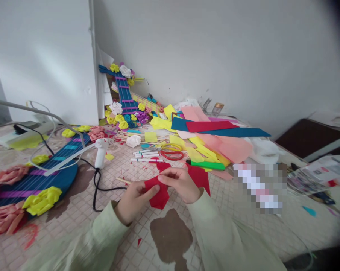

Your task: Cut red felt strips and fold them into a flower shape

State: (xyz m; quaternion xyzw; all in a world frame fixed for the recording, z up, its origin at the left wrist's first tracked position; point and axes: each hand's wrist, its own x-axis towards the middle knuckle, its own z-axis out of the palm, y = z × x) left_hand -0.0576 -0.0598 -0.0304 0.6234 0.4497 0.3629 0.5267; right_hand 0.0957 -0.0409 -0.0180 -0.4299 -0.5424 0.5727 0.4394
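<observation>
Between my two hands is a piece of red crepe paper (160, 198), its lower end hanging below my fingers. My left hand (134, 199) is closed on its left side, thumb laid across the front. With thumb and fingertips, my right hand (181, 183) pinches the upper right edge. More red paper (199, 180) lies on the table just behind my right hand. Beyond the hands are red-handled scissors (172, 154), yellow-handled scissors (171, 147), several white pens (146, 154) and a green marker (208, 165).
At left lies a blue paper guitar (65, 165) with paper flowers, beside a white glue gun (101, 152) and its black cord. Another decorated guitar (125, 94) leans against the wall. Coloured paper strips (223, 130) pile up at the back. A brown patch (171, 235) marks the tablecloth in front.
</observation>
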